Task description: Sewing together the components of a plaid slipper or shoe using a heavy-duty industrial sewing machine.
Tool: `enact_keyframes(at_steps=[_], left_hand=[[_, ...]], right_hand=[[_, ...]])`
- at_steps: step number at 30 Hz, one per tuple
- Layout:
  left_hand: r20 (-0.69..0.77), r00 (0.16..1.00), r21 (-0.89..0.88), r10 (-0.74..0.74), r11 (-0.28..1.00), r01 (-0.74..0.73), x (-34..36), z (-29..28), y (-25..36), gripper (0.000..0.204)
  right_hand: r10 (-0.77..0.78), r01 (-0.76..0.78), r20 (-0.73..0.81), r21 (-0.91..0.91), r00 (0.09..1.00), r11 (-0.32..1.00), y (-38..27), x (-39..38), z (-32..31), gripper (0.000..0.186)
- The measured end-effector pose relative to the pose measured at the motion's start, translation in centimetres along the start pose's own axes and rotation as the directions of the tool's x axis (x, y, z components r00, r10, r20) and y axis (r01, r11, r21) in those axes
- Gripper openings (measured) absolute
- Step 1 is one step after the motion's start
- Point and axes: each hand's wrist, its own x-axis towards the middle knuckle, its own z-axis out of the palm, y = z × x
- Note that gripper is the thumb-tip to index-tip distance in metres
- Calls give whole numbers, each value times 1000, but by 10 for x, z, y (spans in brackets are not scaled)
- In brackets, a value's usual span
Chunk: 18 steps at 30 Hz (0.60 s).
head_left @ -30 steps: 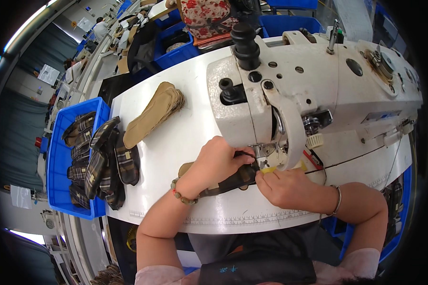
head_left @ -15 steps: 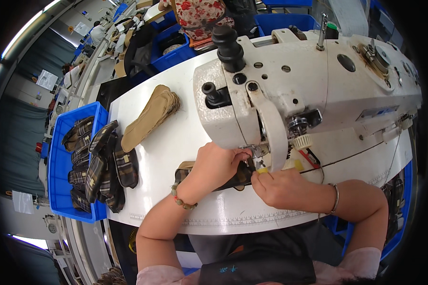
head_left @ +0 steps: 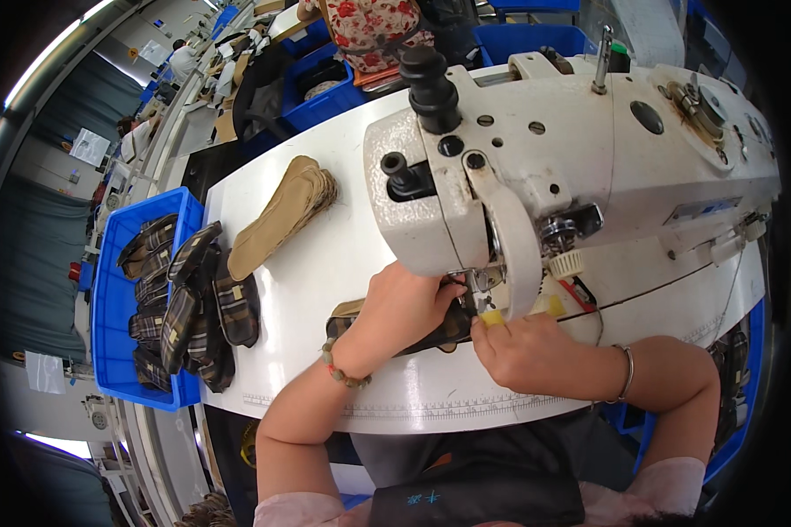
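A white industrial sewing machine [head_left: 624, 149] stands on the worktable, its presser foot [head_left: 485, 283] low at the centre. A plaid fabric piece with a tan sole [head_left: 444, 338] lies under and beside my hands. My left hand [head_left: 406, 307] is closed at the left of the needle, thumb and fingertips pinching a dark edge of that piece. My right hand [head_left: 532, 351] is closed, curled fingertips gripping the piece's right end just below the foot, near yellow pieces [head_left: 545, 306]. The exact needle point is hard to make out.
A blue bin [head_left: 105, 299] holds plaid shoe pieces [head_left: 154, 316]; more lie heaped beside it [head_left: 233, 303]. Stacked tan soles [head_left: 281, 211] lie upper left. Blue bins [head_left: 316, 92] and a floral bag [head_left: 369, 35] are behind the table. Distant people [head_left: 183, 60] are at other benches.
My left hand has shifted slightly down from where it was a second ago, still pinching by the needle. The view has shifted a little; my right hand stays in much the same place.
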Motion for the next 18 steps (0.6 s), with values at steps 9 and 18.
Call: enact_keyframes(at_steps=[9,18], left_hand=[[-58,991,16,120,993,-119,3,13,-10,20],[-164,835,256,525,841,-477,33,24,-50,15]], right_hand=[[32,-30,-60,26,998,999,0,0,-1,34],[132,-130,-102,20,986,991,23,3,17,11]])
